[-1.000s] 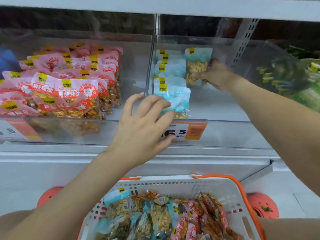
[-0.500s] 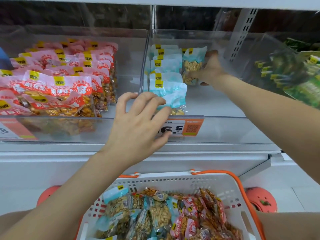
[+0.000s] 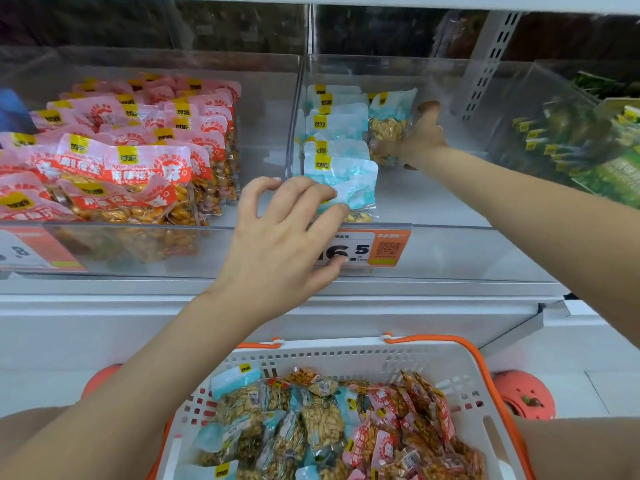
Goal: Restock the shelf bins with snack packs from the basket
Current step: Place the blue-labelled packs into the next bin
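While the right hand (image 3: pixel 420 136) gripped a blue peanut pack (image 3: pixel 389 128) and the left hand (image 3: pixel 280 237) lay loose-fingered on the clear bin (image 3: pixel 450 251), the basket (image 3: pixel 346 358) looked mostly full.

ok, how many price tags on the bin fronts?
2: one price tag on the pink-pack bin's front, far left; another on the blue-pack bin's front, partly behind the left hand. Others may sit off-frame.

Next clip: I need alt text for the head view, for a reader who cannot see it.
A right hand holds a blue peanut pack upright at the back of a clear shelf bin, beside a row of blue packs. The left hand rests on the front pack. Below sits a white basket of snack packs.
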